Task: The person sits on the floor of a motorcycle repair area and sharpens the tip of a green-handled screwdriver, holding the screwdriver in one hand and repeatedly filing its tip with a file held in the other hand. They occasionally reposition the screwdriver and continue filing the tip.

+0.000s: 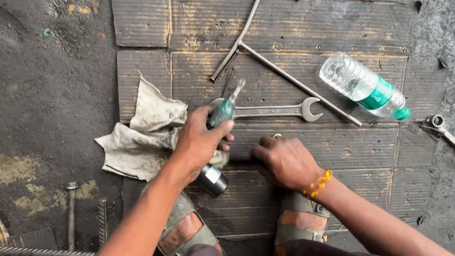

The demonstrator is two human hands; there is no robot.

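While L hand (199, 142) grips a screwdriver (223, 111), R hand (285, 161) rests curled on cardboard (303, 29) over gritty floor (33, 70).

Soft, even daylight fills the view, moderately bright, with no hard shadows; only faint shade gathers beneath the hands. Glare sparkles on the clear plastic bottle (364, 85) at two o'clock and glints off the open-ended spanner (279, 111) near centre. The screwdriver (227, 105) tip is motion-blurred. Wide-angle distortion bends the edges slightly; the dark ground at nine o'clock loses detail.
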